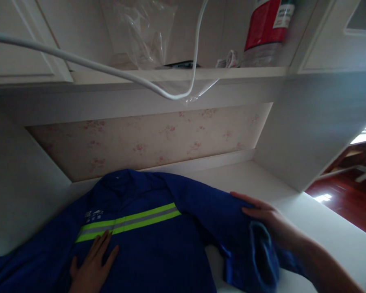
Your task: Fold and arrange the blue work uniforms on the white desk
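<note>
A dark blue work jacket (152, 256) lies spread on the white surface, collar toward the back panel. Across its chest runs a yellow-green and grey reflective stripe, with small white print above it at the left. My left hand (93, 264) rests flat on the chest just below the stripe, fingers spread. On the right, my right hand (271, 224) lies against the outer edge of the sleeve (213, 203), its visible fingers stretched out and apart. Below that hand, the cuff end (264, 256) hangs folded with its opening showing. The jacket's lower part is out of view.
A white cable (125, 75) loops across the front of an open shelf (244, 73). Above it are a clear plastic bag (152, 36) and a red-labelled bottle (265, 28). White side panels enclose the desk surface (228, 173). A reddish floor (350, 195) shows at right.
</note>
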### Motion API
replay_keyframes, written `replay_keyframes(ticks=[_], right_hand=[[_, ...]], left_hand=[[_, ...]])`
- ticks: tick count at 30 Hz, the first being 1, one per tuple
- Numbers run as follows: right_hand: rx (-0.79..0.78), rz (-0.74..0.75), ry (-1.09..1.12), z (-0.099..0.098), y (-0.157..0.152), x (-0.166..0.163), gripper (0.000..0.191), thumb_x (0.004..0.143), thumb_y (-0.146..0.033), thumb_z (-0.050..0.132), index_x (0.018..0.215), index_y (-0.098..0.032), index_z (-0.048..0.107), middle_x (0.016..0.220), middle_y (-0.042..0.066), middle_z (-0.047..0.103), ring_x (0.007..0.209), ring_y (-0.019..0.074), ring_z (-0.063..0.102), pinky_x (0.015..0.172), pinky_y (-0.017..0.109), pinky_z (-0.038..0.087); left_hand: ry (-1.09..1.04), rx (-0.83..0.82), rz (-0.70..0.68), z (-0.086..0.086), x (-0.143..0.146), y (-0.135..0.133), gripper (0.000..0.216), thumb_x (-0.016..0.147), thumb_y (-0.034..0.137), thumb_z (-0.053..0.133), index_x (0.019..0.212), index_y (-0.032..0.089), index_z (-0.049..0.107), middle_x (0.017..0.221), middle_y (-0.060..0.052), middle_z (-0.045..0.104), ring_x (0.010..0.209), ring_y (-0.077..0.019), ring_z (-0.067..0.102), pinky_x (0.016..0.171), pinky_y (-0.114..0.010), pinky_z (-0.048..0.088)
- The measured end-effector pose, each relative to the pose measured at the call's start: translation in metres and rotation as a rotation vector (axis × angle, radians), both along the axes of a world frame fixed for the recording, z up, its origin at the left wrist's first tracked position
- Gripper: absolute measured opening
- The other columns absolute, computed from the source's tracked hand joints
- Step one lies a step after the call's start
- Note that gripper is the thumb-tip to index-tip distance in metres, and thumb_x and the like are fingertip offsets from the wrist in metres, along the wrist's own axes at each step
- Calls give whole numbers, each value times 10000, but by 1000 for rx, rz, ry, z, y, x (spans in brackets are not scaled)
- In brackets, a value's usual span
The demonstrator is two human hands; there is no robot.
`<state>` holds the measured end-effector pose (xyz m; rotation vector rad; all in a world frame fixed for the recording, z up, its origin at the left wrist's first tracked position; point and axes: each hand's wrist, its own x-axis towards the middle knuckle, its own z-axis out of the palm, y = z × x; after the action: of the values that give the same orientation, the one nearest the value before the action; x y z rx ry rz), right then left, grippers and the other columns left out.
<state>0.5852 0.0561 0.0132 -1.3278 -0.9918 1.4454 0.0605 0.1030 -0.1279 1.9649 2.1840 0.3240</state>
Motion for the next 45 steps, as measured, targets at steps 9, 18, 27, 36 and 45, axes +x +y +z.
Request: replay_keyframes(ticks=[9,18,27,36,45], right_hand=[[75,-128,-357,-6,52,123,475,802,-468,656,1182,-185,697,1236,152,686,1092,297,660,966,460,484],[518,180,-1531,-47,8,-19,401,922,-188,427,1251,-250,647,1269,110,666,1206,312,589,1137,667,146],[323,256,-1378,-112,5,-129,509,883,-30,355,1283,-218,608,1105,79,744,905,230,728,784,325,555],[297,245,-1319,-105,18,-124,391,965,-183,350,1234,-235,630,1040,57,766,873,239,739,709,314,547],[314,271,-1331,-112,17,-122,386,949,-181,373,1224,-236,639,1090,56,755,902,226,730,752,299,536]], left_hand=[[63,8,-66,10,0,-2,576,906,421,262,1377,218,522,1522,-113,446,1435,-305,343,1121,-707,165],[-330,273,-109,43,111,-41,512,882,584,441,1185,203,598,1166,-114,662,1071,-261,635,919,-384,521],[-441,66,-265,17,173,-31,331,964,445,384,708,248,461,588,40,569,550,-127,593,558,-228,405],[-203,51,-397,10,178,-41,238,960,295,420,748,254,520,692,21,670,635,-137,652,590,-255,366],[-122,54,-427,13,178,-42,230,976,266,413,774,256,523,736,19,682,674,-144,668,599,-271,377]])
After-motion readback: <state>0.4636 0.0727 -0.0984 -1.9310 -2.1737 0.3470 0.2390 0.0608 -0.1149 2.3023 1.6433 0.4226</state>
